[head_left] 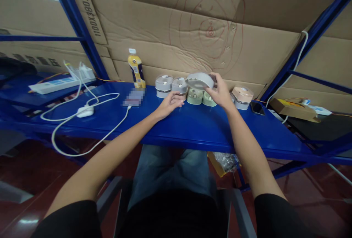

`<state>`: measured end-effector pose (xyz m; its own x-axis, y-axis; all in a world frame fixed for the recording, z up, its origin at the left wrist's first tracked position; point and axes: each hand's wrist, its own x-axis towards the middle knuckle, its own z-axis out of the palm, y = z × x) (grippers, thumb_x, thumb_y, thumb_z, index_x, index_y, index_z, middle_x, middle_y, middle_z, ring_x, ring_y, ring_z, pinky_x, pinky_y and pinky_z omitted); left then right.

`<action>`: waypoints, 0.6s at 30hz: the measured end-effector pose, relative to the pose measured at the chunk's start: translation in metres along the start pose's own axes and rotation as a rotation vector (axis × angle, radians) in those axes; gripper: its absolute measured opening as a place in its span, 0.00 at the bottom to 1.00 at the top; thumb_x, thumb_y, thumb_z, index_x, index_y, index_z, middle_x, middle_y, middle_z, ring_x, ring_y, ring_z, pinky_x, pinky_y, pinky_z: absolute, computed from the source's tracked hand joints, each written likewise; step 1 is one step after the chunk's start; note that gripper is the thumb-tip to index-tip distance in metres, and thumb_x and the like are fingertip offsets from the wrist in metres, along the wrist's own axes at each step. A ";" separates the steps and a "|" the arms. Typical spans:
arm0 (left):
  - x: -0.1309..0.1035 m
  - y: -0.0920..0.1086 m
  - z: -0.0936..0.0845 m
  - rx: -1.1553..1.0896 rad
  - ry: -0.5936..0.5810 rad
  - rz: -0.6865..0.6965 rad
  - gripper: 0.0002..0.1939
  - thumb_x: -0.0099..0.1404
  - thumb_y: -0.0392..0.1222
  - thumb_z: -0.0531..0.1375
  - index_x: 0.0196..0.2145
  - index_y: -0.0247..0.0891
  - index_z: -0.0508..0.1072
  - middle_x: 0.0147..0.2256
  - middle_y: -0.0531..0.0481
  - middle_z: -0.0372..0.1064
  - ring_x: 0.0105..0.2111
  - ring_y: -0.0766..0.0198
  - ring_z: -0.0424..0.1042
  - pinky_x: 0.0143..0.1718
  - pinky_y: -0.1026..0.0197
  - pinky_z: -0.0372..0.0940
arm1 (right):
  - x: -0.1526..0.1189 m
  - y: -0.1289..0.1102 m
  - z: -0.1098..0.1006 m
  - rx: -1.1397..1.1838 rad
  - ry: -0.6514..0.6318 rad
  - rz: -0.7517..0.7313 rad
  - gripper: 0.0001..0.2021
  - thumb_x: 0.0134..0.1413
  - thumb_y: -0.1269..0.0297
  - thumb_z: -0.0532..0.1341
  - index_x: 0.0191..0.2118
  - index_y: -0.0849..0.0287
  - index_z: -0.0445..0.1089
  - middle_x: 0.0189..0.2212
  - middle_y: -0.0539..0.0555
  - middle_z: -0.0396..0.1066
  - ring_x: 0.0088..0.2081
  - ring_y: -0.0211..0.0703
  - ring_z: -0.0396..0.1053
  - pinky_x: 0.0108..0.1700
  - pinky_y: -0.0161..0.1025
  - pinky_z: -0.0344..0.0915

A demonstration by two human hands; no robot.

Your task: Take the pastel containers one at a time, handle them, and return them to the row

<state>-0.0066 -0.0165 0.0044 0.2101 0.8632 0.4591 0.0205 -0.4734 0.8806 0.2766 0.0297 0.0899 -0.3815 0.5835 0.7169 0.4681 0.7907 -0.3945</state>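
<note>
My right hand [219, 90] grips a light grey rounded container [200, 80], tilted and raised above two green containers [194, 96] at the back of the blue table. Fingers apart and holding nothing, my left hand [169, 105] is in front of a grey-topped container [179, 84] with a pinkish lower part. Left of that one is a grey container stack [164, 85]. To the right of my right hand, a pink-topped container [242, 96] sits on a grey one. Part of the row is hidden behind my right hand.
A yellow bottle [136, 69] and a blurred-out item with a white cable stand left of the containers. A charger [85, 111] lies farther left on the blue table [192, 130]. A dark phone [257, 108] lies right. Cardboard [154, 32] rises behind; blue posts flank the table.
</note>
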 end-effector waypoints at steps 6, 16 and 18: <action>-0.001 0.011 -0.003 -0.359 -0.166 -0.175 0.41 0.68 0.70 0.66 0.62 0.32 0.73 0.51 0.28 0.81 0.52 0.34 0.84 0.59 0.34 0.76 | -0.018 -0.017 0.011 0.480 -0.318 0.040 0.36 0.53 0.42 0.76 0.63 0.51 0.69 0.64 0.59 0.74 0.64 0.60 0.73 0.68 0.58 0.70; -0.008 0.001 0.001 0.400 -0.195 0.110 0.54 0.52 0.57 0.80 0.70 0.38 0.66 0.67 0.32 0.69 0.68 0.35 0.70 0.71 0.32 0.62 | -0.043 -0.013 0.030 0.206 -0.551 0.141 0.47 0.47 0.37 0.77 0.69 0.53 0.69 0.64 0.63 0.74 0.64 0.65 0.73 0.69 0.65 0.68; -0.009 -0.002 0.003 0.463 -0.204 0.139 0.57 0.51 0.58 0.80 0.72 0.37 0.63 0.68 0.30 0.68 0.68 0.35 0.70 0.71 0.32 0.62 | -0.046 -0.017 0.035 0.112 -0.499 0.089 0.48 0.45 0.38 0.78 0.69 0.53 0.69 0.64 0.63 0.74 0.64 0.67 0.73 0.68 0.65 0.68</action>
<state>-0.0059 -0.0236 -0.0017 0.4265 0.7568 0.4953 0.3988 -0.6489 0.6480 0.2578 -0.0046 0.0431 -0.6904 0.6450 0.3276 0.4384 0.7333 -0.5197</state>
